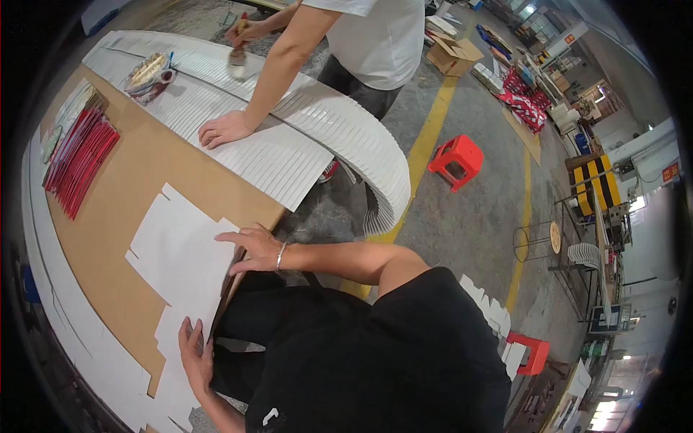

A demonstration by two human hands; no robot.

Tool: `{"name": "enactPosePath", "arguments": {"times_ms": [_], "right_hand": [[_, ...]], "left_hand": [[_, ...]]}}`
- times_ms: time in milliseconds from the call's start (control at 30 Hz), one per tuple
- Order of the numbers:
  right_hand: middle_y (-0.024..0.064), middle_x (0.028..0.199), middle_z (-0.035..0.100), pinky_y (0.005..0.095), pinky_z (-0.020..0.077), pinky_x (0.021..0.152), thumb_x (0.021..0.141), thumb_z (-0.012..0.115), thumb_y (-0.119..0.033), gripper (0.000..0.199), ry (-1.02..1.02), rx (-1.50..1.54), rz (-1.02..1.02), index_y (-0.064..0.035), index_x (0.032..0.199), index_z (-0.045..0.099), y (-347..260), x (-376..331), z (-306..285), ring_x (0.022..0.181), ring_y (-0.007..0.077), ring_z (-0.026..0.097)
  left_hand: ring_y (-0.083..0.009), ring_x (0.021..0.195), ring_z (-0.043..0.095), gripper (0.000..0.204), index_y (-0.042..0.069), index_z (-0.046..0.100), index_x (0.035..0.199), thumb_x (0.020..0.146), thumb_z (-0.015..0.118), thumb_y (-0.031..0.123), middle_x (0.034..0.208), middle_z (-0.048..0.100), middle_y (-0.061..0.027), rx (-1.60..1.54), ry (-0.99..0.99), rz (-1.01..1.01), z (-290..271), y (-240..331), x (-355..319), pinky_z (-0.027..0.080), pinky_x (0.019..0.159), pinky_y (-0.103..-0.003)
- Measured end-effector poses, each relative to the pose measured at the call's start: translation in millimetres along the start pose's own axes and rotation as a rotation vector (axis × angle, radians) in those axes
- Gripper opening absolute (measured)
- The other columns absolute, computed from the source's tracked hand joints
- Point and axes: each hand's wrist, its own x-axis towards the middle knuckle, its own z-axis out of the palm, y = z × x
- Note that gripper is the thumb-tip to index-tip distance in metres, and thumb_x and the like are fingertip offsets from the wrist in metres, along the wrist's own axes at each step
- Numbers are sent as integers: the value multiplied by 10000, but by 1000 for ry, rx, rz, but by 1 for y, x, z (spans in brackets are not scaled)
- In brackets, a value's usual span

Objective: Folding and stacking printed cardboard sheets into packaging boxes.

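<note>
My right hand [249, 249], with a bracelet at the wrist, lies flat with spread fingers on a white die-cut card sheet [180, 249] at the near edge of the brown table [137, 169]. My left hand [195, 357] rests palm down on a second white card sheet [173, 386] lower along the same edge. Neither hand grips anything. My black shirt hides the space under my arms.
A co-worker in a white shirt presses one hand [227, 128] on a long fan of overlapped white sheets [303, 137] and holds a brush [237, 61] in the other. A glue dish [148, 72] and red sheets [79, 159] lie on the table. Two red stools [456, 160] [530, 352] stand on the floor.
</note>
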Motion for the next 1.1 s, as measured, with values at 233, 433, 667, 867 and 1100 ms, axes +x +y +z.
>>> {"name": "enactPosePath", "arguments": {"times_ms": [233, 433, 667, 867, 1100], "right_hand": [[166, 1242, 548, 450, 384, 969, 777, 768, -409, 680, 103, -145, 164, -186, 1370, 521, -5, 30, 30, 1116, 330, 538], [76, 1028, 637, 456, 429, 907, 718, 725, -289, 255, -23, -194, -680, -160, 936, 694, -26, 39, 75, 1069, 300, 564], [48, 918, 586, 412, 446, 805, 801, 685, -295, 159, -192, 133, -740, -143, 843, 668, -15, 26, 103, 928, 275, 549], [53, 926, 595, 405, 457, 764, 778, 706, -276, 141, -175, 84, -814, -142, 817, 687, -13, 28, 105, 887, 284, 548], [76, 931, 591, 417, 460, 779, 770, 691, -209, 105, -194, 75, -661, -114, 806, 663, -42, 2, 97, 905, 297, 552]], "left_hand": [[-256, 750, 579, 187, -22, 634, 980, 868, 704, 112, 1005, 605, -149, 10, 505, -187, 50, -24, 29, 467, 642, -353], [-318, 1209, 484, 578, 153, 541, 1374, 827, 726, 158, 1344, 533, -74, 626, 327, 85, 61, 13, 10, 343, 1010, -499], [-333, 1157, 550, 728, 156, 420, 1474, 805, 689, 58, 1377, 522, -155, -9, -205, 62, -28, -134, -7, 481, 913, -428], [-373, 1112, 543, 826, 308, 393, 1495, 771, 782, 214, 1437, 444, -197, 711, 134, -222, 11, 1, 4, 491, 866, -450], [-488, 1254, 412, 918, 468, 344, 1485, 718, 829, 336, 1537, 291, -241, 846, 13, -231, 31, 41, -15, 380, 1005, -552]]}}
